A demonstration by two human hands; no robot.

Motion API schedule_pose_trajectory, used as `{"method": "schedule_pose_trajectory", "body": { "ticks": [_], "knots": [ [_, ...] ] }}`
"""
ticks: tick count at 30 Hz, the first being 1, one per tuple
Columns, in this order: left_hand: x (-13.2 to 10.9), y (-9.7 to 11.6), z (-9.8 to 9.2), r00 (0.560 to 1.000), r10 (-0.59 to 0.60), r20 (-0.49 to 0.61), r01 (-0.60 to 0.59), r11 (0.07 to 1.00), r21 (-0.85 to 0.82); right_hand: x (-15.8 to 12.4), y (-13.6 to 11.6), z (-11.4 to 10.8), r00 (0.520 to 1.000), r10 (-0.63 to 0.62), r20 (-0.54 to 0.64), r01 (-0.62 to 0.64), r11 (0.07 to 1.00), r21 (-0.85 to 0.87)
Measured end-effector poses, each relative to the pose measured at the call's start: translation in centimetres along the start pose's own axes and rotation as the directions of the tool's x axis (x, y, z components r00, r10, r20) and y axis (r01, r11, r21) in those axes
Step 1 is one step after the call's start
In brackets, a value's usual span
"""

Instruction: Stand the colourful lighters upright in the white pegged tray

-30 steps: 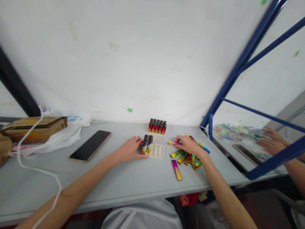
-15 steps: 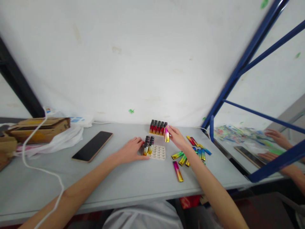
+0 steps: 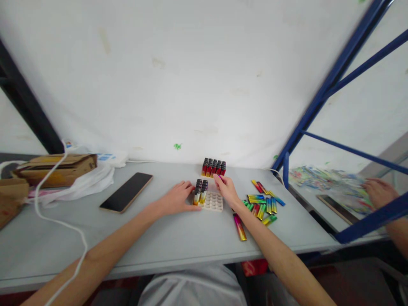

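A white tray [image 3: 214, 201] with rows of round holes lies on the table. Its left side carries several upright lighters [image 3: 200, 191] with black tops and gold lower ends. My left hand [image 3: 178, 197] holds the tray's left side, thumb along the front corner and fingers beside the lighters. Over the tray's back right, my right hand [image 3: 225, 189] pinches a lighter with a purple-pink end [image 3: 220, 176]; my fingers hide most of it. Behind stands a block of red lighters [image 3: 213, 166] with black tops.
Loose shiny lighters [image 3: 261, 208] in several colours lie right of the tray, one pink-gold lighter [image 3: 239, 228] nearer the front. A phone [image 3: 126, 192], a cardboard box [image 3: 60, 172] and a white cable [image 3: 60, 224] are left. Blue frame bars [image 3: 314, 110] rise at right.
My right hand has moved slightly down and left toward the tray with the lighter, which is now largely hidden. My left hand stays at the tray. The view has shifted slightly.
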State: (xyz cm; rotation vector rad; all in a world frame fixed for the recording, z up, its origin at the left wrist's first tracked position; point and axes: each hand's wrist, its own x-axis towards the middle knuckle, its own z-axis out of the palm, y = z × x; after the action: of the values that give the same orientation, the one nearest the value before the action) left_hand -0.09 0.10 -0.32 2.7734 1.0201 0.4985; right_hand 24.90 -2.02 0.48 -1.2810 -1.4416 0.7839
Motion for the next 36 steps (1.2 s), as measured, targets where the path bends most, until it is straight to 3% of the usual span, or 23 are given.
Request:
{"method": "schedule_pose_trajectory", "body": {
  "ticks": [4,13,21,26,29,33,36],
  "knots": [
    [0.0,-0.1,0.0,1.000,0.012,-0.018,-0.012,1.000,-0.014,-0.5,0.0,0.2,0.997,-0.050,-0.052,0.042,0.991,-0.131],
    [-0.1,0.1,-0.3,1.000,-0.005,-0.004,0.005,1.000,-0.019,-1.5,-1.2,0.0,0.986,-0.160,-0.057,0.147,0.973,-0.179],
    [-0.1,0.2,-0.1,1.000,-0.030,-0.010,0.029,0.999,-0.024,-2.3,-2.7,-0.9,0.967,-0.220,0.127,0.239,0.957,-0.162],
    [0.0,0.3,0.4,0.997,-0.070,-0.039,0.070,0.998,-0.012,-2.4,-2.8,-1.6,0.872,-0.423,0.246,0.486,0.812,-0.324],
    [0.0,0.4,0.4,0.996,-0.078,-0.052,0.078,0.997,-0.007,-2.5,-2.6,-1.8,0.868,-0.354,0.349,0.468,0.819,-0.332],
    [0.0,0.4,0.4,0.996,-0.076,-0.048,0.077,0.997,0.003,-3.0,-2.7,-2.0,0.875,-0.305,0.376,0.416,0.871,-0.262],
    [0.0,0.3,0.5,0.996,-0.071,-0.047,0.072,0.997,0.004,-3.1,-2.9,-2.2,0.850,-0.282,0.445,0.420,0.872,-0.251]
  ]
}}
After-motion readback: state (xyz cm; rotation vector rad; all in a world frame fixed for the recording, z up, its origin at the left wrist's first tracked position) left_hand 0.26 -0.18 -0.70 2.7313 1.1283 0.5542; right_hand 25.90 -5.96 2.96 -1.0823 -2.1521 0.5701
